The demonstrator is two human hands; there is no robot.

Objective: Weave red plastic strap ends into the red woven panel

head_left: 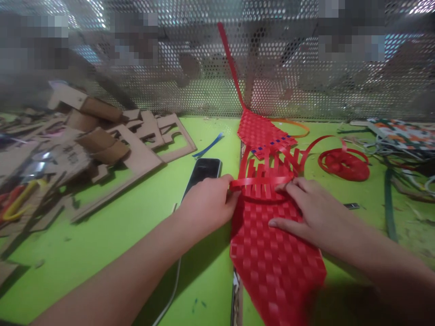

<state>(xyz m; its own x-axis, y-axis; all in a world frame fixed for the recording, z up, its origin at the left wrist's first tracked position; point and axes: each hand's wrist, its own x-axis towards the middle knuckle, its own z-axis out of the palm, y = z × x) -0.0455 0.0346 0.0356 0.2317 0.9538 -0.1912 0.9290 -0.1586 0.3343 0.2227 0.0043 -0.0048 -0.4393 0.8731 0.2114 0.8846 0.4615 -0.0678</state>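
A woven piece of flat red plastic strips [272,253] lies in front of me, with loose strip ends standing up along its far part. A single red strip [261,182] runs crosswise over those ends. My left hand [212,199] pinches the left end of this strip between thumb and fingers. At its other end, my right hand [311,208] rests on the weave, fingertips touching the strip and thumb spread apart on the red squares. Beyond the loose ends is a narrower woven section [260,129] with a blue-dotted row and one long strip rising from its tip.
A phone [203,170] with a white cable lies by my left hand. Cardboard pieces [136,167] are heaped at left. A coiled red strip [345,164] sits at right, near a patterned woven piece [404,133] and cords. A perforated metal screen [190,86] closes the green table's back.
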